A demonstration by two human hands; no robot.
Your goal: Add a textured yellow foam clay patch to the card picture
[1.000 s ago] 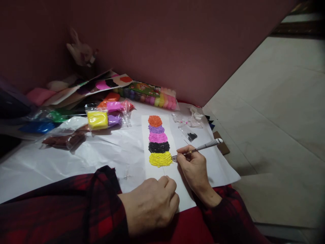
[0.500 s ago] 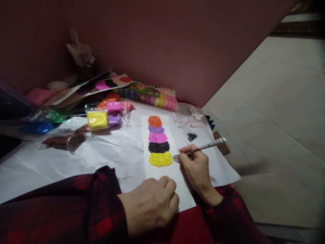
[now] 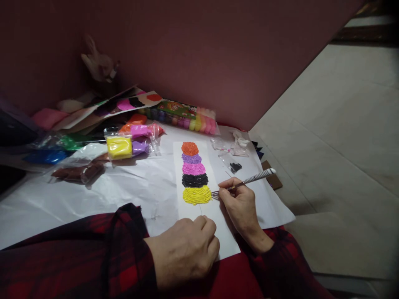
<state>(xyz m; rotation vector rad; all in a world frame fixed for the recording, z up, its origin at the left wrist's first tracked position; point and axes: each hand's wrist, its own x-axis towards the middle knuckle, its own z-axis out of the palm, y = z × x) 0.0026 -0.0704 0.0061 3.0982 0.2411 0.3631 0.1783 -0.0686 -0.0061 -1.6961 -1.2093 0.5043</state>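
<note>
My right hand (image 3: 238, 207) is closed around a fork (image 3: 257, 176) with a striped handle. The fork's tines meet the right edge of a yellow clay patch (image 3: 197, 194), whose surface is covered in fine ridges. Above it on a white paper strip (image 3: 222, 236) sit black (image 3: 195, 180), pink (image 3: 193, 168), purple (image 3: 191, 158) and orange (image 3: 190, 148) clay patches, textured alike. Across the strip's lower end lies my left hand (image 3: 185, 249), its fingers curled under. Their tips are hidden, so whatever they grip cannot be seen.
At left lie bagged clay blocks, among them yellow (image 3: 119, 148) and brown (image 3: 79, 171). Behind them are a clay-covered sheet (image 3: 124, 104) and a pack of coloured clay (image 3: 183, 117). A small bag with black clay (image 3: 234, 167) lies right of the strip. A pinkish wall (image 3: 202, 50) rises behind.
The fork and my right hand have shifted very slightly left, towards the yellow clay. My left hand and the paper strip look unmoved.
</note>
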